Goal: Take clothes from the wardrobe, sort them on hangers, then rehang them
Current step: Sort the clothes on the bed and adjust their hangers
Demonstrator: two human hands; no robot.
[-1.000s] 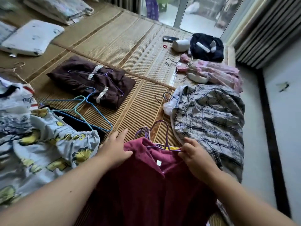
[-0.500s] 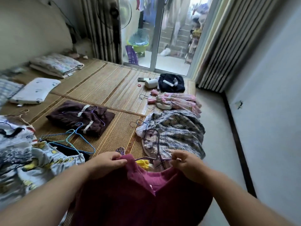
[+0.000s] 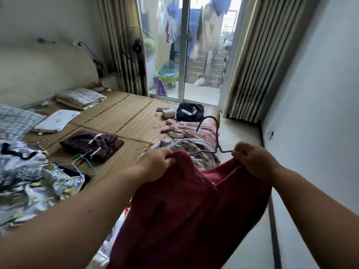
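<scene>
So the maroon top (image 3: 184, 210) is up off the mat now. A second ago it was lying flat at the near edge of the bed with both hands on its collar, and now it's lifted and hanging in the air between them. The hands are also spread wider than before.

The left hand (image 3: 157, 164) has its fingers curled tight round a bunched bit of the fabric at one shoulder. The right hand (image 3: 252, 160) pinches the other shoulder, and the wire end of the purple hanger (image 3: 218, 146) runs right into its fingertips. The hanger's hook sticks up in the air past the hands. How much of the wire is actually inside the top, can't tell.

Behind the top, on the right side of the bamboo mat (image 3: 124, 113), there's a plaid shirt (image 3: 194, 145) in a heap. Pink clothes (image 3: 194, 130) sit just beyond it, and a dark navy bundle (image 3: 190, 111) lies farther back near the glass door (image 3: 182, 55).

On the left is a folded dark brown garment (image 3: 93, 142) with a hanger lying on it, and blue hangers (image 3: 85, 161) loose just in front of it. A printed garment with yellow patches (image 3: 38, 181) sits at the near left. A white pillow (image 3: 56, 120) lies at the far left, and a fan (image 3: 138, 47) stands by the curtain.
</scene>
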